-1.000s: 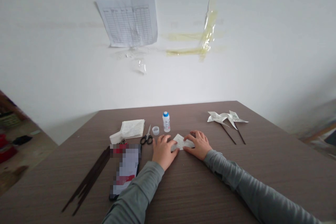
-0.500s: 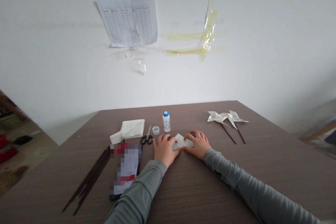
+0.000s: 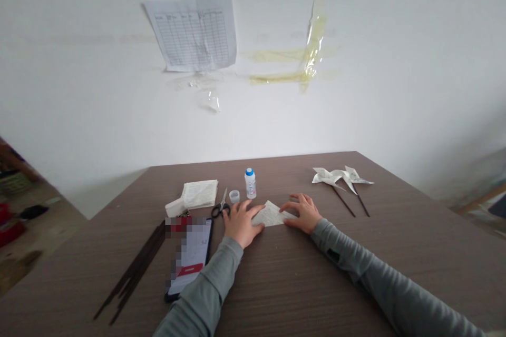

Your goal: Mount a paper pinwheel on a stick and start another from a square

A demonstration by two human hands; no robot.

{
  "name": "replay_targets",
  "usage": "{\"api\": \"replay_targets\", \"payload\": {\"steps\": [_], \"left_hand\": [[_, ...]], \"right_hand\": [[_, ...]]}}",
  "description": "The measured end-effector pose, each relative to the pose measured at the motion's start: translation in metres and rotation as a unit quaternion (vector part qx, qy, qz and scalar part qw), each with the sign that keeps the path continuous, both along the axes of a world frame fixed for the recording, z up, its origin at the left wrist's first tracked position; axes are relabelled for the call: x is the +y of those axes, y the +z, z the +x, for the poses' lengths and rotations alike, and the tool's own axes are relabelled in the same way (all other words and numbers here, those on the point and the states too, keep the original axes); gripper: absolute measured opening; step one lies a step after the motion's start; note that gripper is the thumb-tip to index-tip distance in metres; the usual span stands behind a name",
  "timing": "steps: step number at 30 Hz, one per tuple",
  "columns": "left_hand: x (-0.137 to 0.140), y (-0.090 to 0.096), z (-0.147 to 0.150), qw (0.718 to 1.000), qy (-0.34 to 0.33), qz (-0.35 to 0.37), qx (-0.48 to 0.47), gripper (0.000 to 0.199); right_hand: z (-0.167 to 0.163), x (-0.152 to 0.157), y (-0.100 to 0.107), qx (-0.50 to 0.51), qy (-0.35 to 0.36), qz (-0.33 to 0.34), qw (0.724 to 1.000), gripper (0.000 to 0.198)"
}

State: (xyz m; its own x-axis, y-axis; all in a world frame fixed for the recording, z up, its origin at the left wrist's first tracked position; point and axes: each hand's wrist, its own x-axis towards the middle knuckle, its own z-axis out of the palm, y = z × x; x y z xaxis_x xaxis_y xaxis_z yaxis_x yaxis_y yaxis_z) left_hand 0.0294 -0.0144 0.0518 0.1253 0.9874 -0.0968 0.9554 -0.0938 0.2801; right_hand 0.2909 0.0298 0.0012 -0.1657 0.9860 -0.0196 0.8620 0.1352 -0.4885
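Observation:
A small piece of printed paper, folded into a triangle with its tip pointing away from me, lies flat on the table. My left hand rests at its left corner with the fingers spread. At the right corner is my right hand, its fingers also apart and the fingertips touching or close to the paper. Neither hand grips anything. Just beyond the left fingers stand a small white bottle with a blue cap and a clear plastic cap. Black-handled scissors lie beside the left hand.
Two paper pinwheels on dark sticks lie at the back right of the brown table. To the left are a stack of paper squares, a bundle of dark sticks and a phone. A wall stands behind.
Both hands have moved apart, the left to the left and the right to the right. Their fingers have spread, and more of the folded paper shows between them.

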Motion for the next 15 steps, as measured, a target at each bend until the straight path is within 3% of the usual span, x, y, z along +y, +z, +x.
{"api": "replay_targets", "payload": {"steps": [5,15], "left_hand": [[-0.004,0.004,-0.007,1.0,-0.005,0.026,-0.008,0.065],[-0.009,0.003,-0.036,1.0,0.022,0.019,0.003,0.059]], "right_hand": [[0.006,0.002,-0.001,0.005,0.014,0.003,1.0,0.033],[0.029,0.014,-0.009,0.012,0.027,-0.008,1.0,0.041]]}}
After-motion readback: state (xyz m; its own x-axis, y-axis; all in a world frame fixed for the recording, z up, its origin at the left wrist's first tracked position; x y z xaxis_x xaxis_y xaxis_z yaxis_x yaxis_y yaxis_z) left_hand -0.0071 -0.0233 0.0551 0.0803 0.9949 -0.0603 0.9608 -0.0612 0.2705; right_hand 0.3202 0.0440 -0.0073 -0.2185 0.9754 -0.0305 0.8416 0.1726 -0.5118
